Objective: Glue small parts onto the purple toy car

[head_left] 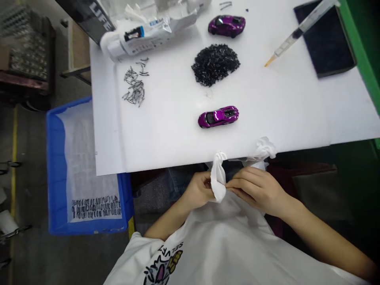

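A white cloth is pinched between both hands just below the near edge of the table, over the lap. The left hand is curled around the cloth's lower part, fingers closed on it; the right hand is laid across from the right, its fingertips pressed to the same fold. More white fabric is bunched at the table edge just right of the cloth. On the table, a purple toy car is set near the edge, lengthwise left to right. Beyond it, a heap of small black parts is seen, and farther still a second purple car. A scatter of thin black pieces lies to the left. A syringe with an orange tip is laid across a dark pad at far right. An opened packet is at far left. A blue bin stands on the floor, left of the table.
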### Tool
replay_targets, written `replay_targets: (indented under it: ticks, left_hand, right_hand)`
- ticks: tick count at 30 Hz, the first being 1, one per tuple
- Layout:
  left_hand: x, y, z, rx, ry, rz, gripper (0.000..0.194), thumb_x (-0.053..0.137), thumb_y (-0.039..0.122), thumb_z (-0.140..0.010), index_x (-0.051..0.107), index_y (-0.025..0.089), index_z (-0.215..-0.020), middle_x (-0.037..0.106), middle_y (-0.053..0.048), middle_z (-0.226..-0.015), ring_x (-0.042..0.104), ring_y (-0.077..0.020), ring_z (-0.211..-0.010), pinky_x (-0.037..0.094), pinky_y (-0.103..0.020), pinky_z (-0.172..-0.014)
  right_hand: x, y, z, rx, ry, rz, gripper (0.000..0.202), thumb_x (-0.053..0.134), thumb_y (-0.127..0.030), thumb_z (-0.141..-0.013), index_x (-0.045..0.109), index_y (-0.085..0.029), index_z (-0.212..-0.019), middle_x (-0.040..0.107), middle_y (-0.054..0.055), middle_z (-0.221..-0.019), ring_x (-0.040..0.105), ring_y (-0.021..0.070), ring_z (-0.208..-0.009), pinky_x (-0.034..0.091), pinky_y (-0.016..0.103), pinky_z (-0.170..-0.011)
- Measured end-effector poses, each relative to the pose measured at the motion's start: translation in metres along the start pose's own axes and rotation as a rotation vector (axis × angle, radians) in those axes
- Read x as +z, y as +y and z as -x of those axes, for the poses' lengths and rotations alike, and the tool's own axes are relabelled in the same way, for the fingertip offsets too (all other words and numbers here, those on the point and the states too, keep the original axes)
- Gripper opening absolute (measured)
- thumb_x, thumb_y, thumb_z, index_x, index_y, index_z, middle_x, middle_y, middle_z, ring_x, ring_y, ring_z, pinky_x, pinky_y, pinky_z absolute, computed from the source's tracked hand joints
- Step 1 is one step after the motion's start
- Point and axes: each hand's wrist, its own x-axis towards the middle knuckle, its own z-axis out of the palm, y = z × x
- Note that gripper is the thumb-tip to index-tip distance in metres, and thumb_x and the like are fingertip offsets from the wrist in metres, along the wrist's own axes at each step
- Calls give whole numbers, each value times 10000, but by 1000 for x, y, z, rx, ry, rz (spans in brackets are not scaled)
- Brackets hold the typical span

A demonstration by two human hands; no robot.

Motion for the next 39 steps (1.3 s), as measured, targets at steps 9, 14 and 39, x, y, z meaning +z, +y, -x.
replay_targets:
  ticks: [9,14,39]
  left_hand:
    - [-30,42,36,177,-17,-766,313,469,201,-811,575,165,-1103,647,-75,-1048,599,-240,-905,455,-379,-795]
    - [-42,94,53,449,40,-1111,207,412,223,-890,598,218,-980,680,9,-959,624,-148,-862,472,-279,-792]
    - [-25,122,-16,788,463,-816,129,601,141,-769,594,227,-865,652,10,-874,565,-133,-786,458,-257,-679]
  right_hand:
    - [-64,-19,-9,447,450,-115,152,590,-61,-764,598,-213,-775,543,18,-712,518,138,-645,399,292,-528]
    - [-77,3,-44,232,460,-9,164,635,-76,-735,619,-221,-809,591,12,-743,536,134,-642,402,295,-550]
    - [-49,41,-96,653,42,-767,247,589,-392,-793,608,-158,-871,628,53,-892,630,181,-759,549,308,-653]
